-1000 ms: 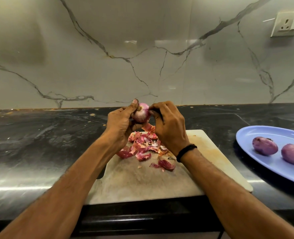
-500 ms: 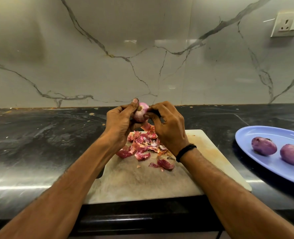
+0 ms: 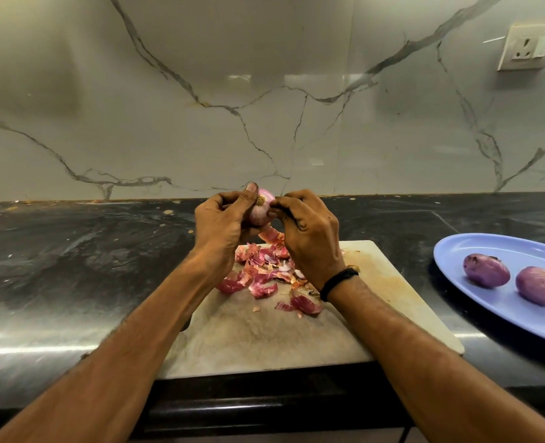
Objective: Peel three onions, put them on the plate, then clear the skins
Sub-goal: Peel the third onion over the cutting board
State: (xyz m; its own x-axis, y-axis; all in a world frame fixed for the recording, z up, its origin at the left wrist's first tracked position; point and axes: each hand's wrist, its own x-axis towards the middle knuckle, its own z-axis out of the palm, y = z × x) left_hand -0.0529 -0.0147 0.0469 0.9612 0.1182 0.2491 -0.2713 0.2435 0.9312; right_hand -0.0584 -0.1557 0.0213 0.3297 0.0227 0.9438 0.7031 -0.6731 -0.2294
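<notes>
Head view, left to right. The dark, glossy stone counter (image 3: 73, 266) runs the full width in front of a white marble wall with grey veins (image 3: 264, 107). At centre I see the left hand (image 3: 220, 225) raised above the far end of a pale, stained rectangular cutting board (image 3: 264, 340). Its fingers (image 3: 229, 199) are curled round a small, partly peeled pink-red onion (image 3: 261, 212), thumb up against the root end. The right hand (image 3: 309, 238), with a black band (image 3: 338, 281) at the wrist, meets the onion from the right. Its fingertips pinch at the skin near the root, and a strip of skin hangs below the onion. Under both hands, on the far half of the board, lies a loose heap of red and pink onion skins (image 3: 264, 270). Well to the right, a light-blue oval plate (image 3: 488, 247) sits on the counter and carries two peeled purple onions, one on the left (image 3: 486, 270) and one on the right (image 3: 541, 285), just apart. A white wall socket (image 3: 525, 47) is mounted far upper right.
</notes>
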